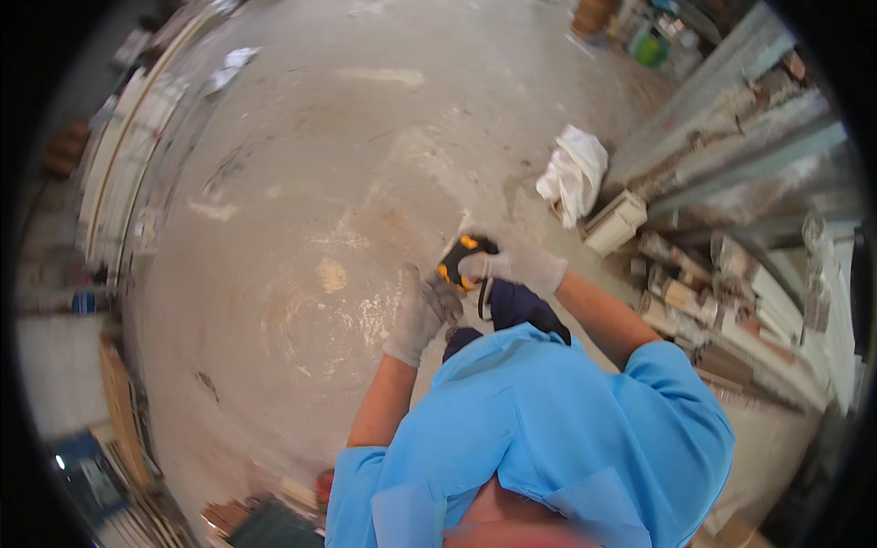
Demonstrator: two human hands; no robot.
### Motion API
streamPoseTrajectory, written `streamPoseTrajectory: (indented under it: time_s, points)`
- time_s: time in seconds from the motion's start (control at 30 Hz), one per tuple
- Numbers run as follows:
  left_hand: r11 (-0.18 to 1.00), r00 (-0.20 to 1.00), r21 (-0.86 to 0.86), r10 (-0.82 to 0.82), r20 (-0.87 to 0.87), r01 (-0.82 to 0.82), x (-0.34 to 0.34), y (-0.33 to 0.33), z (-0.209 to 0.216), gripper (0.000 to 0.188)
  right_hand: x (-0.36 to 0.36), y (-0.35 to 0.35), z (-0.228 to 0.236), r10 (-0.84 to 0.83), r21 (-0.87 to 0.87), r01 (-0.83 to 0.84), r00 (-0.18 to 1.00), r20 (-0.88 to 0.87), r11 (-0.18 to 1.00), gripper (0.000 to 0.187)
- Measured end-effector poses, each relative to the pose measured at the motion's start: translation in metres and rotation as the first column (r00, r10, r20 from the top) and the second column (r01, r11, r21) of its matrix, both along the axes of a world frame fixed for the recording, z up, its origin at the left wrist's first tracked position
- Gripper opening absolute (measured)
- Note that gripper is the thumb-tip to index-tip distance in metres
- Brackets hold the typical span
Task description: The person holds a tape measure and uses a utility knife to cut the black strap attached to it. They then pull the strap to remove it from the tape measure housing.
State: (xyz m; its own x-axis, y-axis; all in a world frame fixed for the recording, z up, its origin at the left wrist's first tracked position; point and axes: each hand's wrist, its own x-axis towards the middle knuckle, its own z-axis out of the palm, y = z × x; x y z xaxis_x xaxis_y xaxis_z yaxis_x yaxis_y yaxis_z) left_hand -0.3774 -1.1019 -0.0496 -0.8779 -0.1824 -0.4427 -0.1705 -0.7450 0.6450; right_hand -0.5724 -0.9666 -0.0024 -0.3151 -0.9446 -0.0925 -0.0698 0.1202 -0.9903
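Observation:
In front of my body, my right hand [519, 263], in a pale work glove, is closed around a black and yellow tape measure [452, 265]. Its thumb lies across the top of the case. My left hand [418, 315], also gloved, is just to the left of the tape measure. The left thumb stands apart from the fingers, which point toward the tape measure and are somewhat blurred. Whether those fingertips touch it, I cannot tell.
A worn grey concrete floor [274, 164] spreads around me. To the right lie a white crumpled sack [575, 173], a pale box-like profile [616, 222] and wrapped lengths of material [758, 283]. Long pale strips [119, 173] line the left side.

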Motion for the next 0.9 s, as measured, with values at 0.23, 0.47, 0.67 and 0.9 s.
streamPoseTrajectory:
  time_s: [0.23, 0.47, 0.67, 0.9]
  points:
    - [0.992, 0.985, -0.034, -0.123, -0.120, 0.120, -0.172, -0.105, -0.026, 0.081, -0.150, -0.042, -0.003, -0.305, 0.116, 0.287, 0.934, 0.187, 0.951, 0.039]
    - [0.984, 0.980, -0.054, -0.173, -0.095, 0.169, -0.345, -0.180, -0.022, 0.072, -0.314, -0.117, -0.016, -0.451, 0.142, 0.436, 0.887, 0.100, 0.889, 0.042]
    - [0.995, 0.995, 0.010, -0.095, 0.010, 0.095, -0.426, -0.260, -0.022, 0.061, -0.420, -0.190, -0.006, -0.408, 0.032, 0.416, 0.870, 0.278, 0.909, 0.033]
    - [0.993, 0.989, 0.008, -0.115, 0.097, 0.115, -0.535, -0.406, -0.047, 0.048, -0.520, -0.309, -0.041, -0.481, -0.023, 0.524, 0.798, 0.363, 0.852, 0.039]
